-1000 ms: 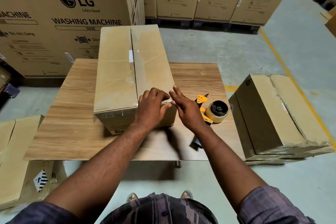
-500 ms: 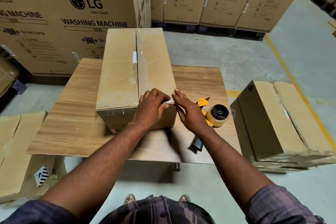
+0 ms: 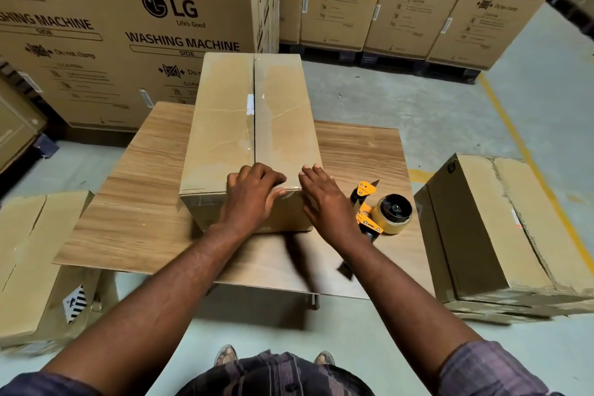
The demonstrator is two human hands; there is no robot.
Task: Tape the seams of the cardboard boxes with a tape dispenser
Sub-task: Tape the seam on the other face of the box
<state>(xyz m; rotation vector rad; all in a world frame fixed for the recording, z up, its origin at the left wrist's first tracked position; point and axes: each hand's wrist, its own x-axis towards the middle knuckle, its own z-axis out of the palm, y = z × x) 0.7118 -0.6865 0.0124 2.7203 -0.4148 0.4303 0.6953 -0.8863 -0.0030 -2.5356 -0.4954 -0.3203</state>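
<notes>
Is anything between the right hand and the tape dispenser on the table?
Nothing visible. The tape dispenser lies on the table right of the right hand, which rests flat on the box; only bare tabletop separates them.

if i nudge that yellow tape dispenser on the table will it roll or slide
Probably slides, not rolls: the tape dispenser seems to lie on its side on the table, hub facing up. Likely light and stiff: small yellow frame.
</notes>
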